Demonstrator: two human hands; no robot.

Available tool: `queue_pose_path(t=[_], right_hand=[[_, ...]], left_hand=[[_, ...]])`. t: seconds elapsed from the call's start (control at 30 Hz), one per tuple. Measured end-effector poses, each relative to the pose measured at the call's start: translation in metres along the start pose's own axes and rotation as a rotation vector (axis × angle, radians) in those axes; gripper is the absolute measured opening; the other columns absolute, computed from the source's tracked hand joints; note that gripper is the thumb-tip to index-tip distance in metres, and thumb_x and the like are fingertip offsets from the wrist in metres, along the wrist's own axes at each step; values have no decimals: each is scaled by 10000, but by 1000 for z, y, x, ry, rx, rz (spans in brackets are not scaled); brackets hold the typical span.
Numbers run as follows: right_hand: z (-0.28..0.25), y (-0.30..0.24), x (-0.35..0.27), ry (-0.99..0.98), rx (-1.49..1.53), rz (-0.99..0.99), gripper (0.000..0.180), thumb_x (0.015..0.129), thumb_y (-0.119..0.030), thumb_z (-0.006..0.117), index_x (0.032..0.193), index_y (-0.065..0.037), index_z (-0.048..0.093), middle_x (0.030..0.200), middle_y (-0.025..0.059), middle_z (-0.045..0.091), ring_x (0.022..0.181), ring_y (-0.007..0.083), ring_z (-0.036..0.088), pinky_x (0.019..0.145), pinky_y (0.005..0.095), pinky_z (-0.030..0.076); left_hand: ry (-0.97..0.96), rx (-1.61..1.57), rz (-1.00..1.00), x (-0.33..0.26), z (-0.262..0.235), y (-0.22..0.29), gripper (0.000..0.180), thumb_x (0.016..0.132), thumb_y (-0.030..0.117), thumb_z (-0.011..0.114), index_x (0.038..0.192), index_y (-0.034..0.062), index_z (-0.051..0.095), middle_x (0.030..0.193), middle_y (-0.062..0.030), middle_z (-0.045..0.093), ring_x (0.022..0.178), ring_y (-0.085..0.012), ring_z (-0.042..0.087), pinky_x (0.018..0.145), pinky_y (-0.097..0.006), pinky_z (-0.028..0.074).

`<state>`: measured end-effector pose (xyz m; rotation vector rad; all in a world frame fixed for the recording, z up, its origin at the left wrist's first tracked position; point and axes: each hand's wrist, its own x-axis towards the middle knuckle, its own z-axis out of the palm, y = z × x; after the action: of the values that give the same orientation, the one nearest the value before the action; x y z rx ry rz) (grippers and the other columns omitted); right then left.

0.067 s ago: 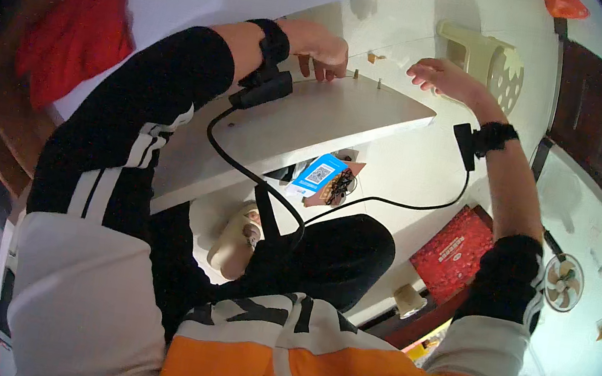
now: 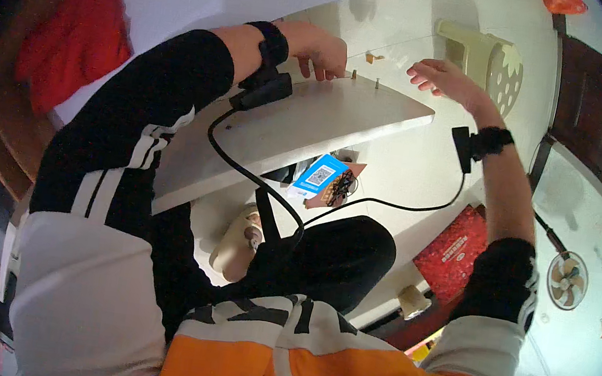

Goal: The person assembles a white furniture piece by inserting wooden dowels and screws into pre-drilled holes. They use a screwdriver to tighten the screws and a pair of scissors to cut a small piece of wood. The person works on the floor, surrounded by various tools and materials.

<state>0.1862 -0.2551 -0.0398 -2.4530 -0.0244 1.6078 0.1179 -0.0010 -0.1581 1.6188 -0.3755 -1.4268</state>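
A pale board (image 2: 325,123) with a thick edge lies in front of me. Two small brass-coloured pegs (image 2: 354,75) stand up near its far right edge. At that far edge, just left of the pegs, my left hand (image 2: 325,53) hangs with bent, parted fingers. Its fingertips are at or near the board, and I see nothing held, though part of the hand is hidden. To the right of the pegs, my right hand (image 2: 444,80) is raised above the floor beside the board, its fingers loosely bent and apart, holding nothing visible.
A cream plastic stool (image 2: 477,59) lies beyond my right hand. Black cables (image 2: 405,204) run from both wrist straps. Below the board are a blue card (image 2: 320,176) and a dark tangled bundle (image 2: 343,187). A red box (image 2: 452,253) and a small fan (image 2: 567,280) sit at right.
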Motion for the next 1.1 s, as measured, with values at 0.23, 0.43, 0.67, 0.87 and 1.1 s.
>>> queue_pose_path(t=[0.23, 0.43, 0.67, 0.87, 1.1], right_hand=[[117, 32, -1, 161, 1410, -351, 693, 997, -547, 260, 1202, 26, 594, 1281, 160, 579, 1163, 241, 536, 1063, 363, 350], [147, 17, -18, 488, 1558, -591, 678, 977, -588, 229, 927, -30, 611, 1161, 187, 609, 1168, 275, 494, 1033, 415, 336], [151, 8, -24, 594, 1487, -516, 589, 953, -542, 297, 824, -56, 603, 1019, 174, 627, 1191, 294, 484, 1038, 446, 315], [150, 6, -24, 596, 1510, -530, 564, 950, -524, 307, 783, -57, 578, 946, 156, 618, 1164, 296, 499, 1024, 437, 320], [151, 6, -24, 600, 1520, -513, 558, 948, -513, 302, 777, -55, 571, 907, 139, 608, 1168, 299, 499, 1017, 440, 321]], left_hand=[[101, -125, -36, 37, 2, -1, 358, 864, 232, 584, 1174, 56, 615, 1020, -41, 628, 936, -147, 592, 751, -289, 518], [46, -135, 22, 66, 8, -6, 321, 858, 206, 631, 1128, 32, 642, 971, -41, 637, 886, -119, 587, 735, -283, 508], [102, -333, -64, 74, 15, -8, 142, 839, 166, 698, 926, 57, 672, 786, -1, 610, 667, -95, 532, 600, -249, 464], [71, -423, -195, 76, 16, -12, 136, 842, 224, 673, 742, 139, 638, 686, 51, 540, 582, -68, 467, 535, -229, 402], [-26, -539, -223, 88, 15, -23, 143, 831, 253, 686, 735, 165, 629, 680, 81, 517, 617, -59, 454, 532, -228, 374]])
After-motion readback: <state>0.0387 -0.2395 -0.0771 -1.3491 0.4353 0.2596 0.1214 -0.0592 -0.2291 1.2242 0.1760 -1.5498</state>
